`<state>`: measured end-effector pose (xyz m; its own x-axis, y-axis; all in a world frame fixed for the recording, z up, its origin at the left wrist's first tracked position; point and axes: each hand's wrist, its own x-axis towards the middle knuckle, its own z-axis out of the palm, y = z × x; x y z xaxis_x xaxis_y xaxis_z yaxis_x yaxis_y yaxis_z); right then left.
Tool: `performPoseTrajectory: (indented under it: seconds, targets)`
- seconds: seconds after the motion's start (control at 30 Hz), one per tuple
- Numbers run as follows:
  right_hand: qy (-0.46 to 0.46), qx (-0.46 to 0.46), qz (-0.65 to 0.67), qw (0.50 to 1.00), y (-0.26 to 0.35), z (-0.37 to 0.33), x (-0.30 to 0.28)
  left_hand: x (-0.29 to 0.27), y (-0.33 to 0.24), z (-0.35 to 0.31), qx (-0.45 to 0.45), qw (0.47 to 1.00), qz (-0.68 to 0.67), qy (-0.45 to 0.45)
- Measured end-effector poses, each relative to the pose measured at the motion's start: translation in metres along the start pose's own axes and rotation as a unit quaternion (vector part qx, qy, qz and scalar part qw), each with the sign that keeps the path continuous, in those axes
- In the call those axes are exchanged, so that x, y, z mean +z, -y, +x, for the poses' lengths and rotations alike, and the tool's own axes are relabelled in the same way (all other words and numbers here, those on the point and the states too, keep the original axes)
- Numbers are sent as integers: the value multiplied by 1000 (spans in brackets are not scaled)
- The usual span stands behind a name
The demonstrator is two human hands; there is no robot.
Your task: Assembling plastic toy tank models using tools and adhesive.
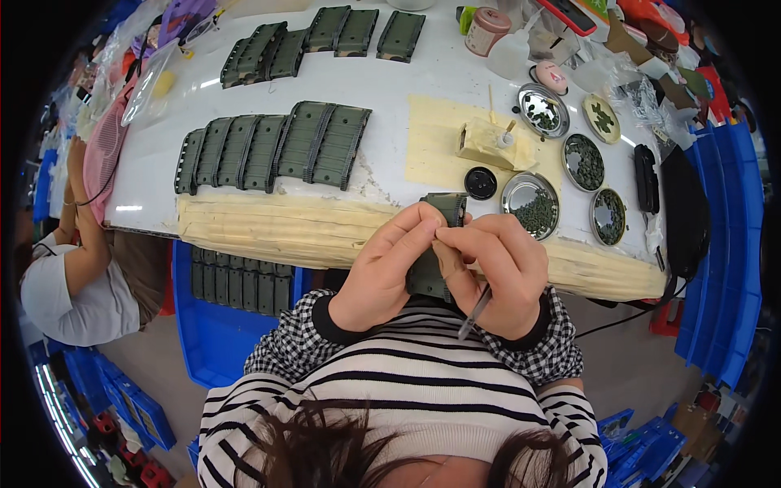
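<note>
A dark green ribbed plastic panel [429,278] lies below my two hands at the near table edge, partly covered by them. My left hand [376,264] is closed in a pinch at the panel's left side, thumb and forefinger together over it. My right hand [508,272] pinches from the other side, its fingertips almost touching the left ones. A slim metal tool [474,315], perhaps tweezers, sticks out below the right palm, held by the rear fingers. Anything tiny between the fingertips is hidden. Round metal dishes of small dark green pieces [533,213] stand right of the hands.
Similar green panels [321,146] stand in rows on the white table [390,89]. Padding wrapped in yellowish tape [268,228] runs along the front edge. A black round cap [480,183] and a taped block [492,145] lie beyond my hands. A blue crate [211,342] holds more panels; another person [77,276] sits left.
</note>
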<state>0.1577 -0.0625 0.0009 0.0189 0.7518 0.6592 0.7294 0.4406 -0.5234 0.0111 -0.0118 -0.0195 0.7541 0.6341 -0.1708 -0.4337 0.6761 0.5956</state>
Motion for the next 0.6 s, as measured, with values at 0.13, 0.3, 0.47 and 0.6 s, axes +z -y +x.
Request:
performPoseTrajectory:
  seconds: [0.13, 0.3, 0.47, 0.6]
  targets:
    - [43, -35, 8, 998, -6, 5, -11, -6, 1, -1, 18, 997, 73, 3]
    - [132, -154, -97, 974, -8, 8, -29, -10, 1, -1, 16, 990, 138, 17]
    - [116, -142, -94, 979, -6, 11, -32, -2, 1, 1, 47, 981, 190, -10]
    - [48, -34, -16, 998, -8, 21, -31, 17, 6, -1, 162, 949, 268, -46]
